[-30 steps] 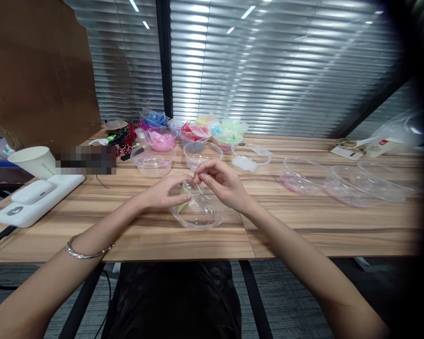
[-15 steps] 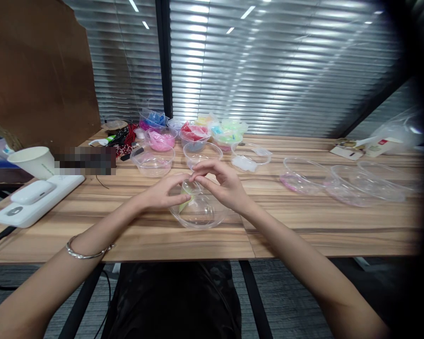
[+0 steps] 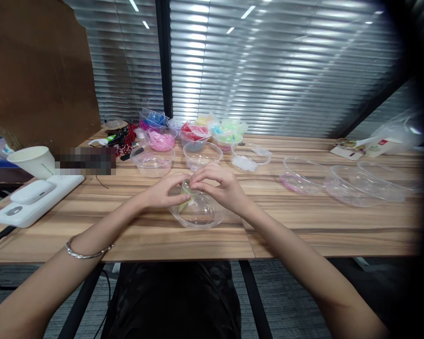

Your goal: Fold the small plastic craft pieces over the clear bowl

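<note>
A person's 2 bare hands meet over a clear bowl at the near edge of a wooden table, fingertips pinched together at the bowl's far rim. The left hand, a bangle on its wrist, curls nearly closed around something small and pale green that sits half inside the rim; the right hand arches over it with thumb and forefinger drawn tight, though what the tips pinch is too small to tell. The work looks like fine handling of a tiny piece, and it is probably best done as here: both wrists low, the bowl directly underneath to catch anything dropped, and the grip light so the piece is not crushed or flicked away. The bowl itself rests flat and appears otherwise empty. To the left lie a white charger and a paper cup. Beyond the hands stand 2 more clear bowls, seemingly unfilled, and behind them a cluster of tubs holding pink, red, blue and green material near the blinds. Well apart to the right sit shallow lids, 1 edged in pink, and a small carton at the far corner.
</note>
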`<state>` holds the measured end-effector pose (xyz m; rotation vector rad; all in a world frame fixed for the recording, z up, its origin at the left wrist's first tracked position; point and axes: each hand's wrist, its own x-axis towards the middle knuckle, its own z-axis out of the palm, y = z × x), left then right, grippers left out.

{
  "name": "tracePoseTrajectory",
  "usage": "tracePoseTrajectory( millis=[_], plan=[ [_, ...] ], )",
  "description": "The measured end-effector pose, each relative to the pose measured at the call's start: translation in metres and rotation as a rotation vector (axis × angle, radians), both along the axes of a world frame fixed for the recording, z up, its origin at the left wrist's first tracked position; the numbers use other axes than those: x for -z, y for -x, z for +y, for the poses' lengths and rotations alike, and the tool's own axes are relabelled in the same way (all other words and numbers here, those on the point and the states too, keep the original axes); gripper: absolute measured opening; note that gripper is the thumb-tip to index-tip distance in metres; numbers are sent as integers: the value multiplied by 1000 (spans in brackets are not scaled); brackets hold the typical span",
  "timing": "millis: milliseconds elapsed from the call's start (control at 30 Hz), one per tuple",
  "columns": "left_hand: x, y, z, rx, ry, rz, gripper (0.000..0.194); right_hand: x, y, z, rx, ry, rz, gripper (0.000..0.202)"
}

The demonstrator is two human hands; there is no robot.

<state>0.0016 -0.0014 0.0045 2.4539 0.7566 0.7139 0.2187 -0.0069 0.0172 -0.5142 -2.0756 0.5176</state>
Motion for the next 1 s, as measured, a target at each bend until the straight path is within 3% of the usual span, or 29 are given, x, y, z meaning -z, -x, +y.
tracePoseTrajectory(
  millis=[167, 267, 367, 467, 667, 1000],
  plan=[
    [0, 0, -1, -17, 9, 1, 52, -2, 1, -1, 15, -35, -10, 11],
    [0, -1, -1, -31, 17, -21, 52, -6, 1, -6, 149, -32, -16, 21],
    [-1, -3, -2, -39, -29, -59, 45, -7, 2, -8, 373, -8, -221, 24],
    [-1, -5, -3, -33, -78, -93, 39, -6, 3, -7, 438, 28, -454, 20],
    [-2, -8, -7, -60, -134, -125, 32, -4, 5, -11, 402, -3, -801, 18],
    [1, -14, -12, -7, -140, -100, 32, -6, -7, -20, 93, 3, -1057, 13]
  ],
)
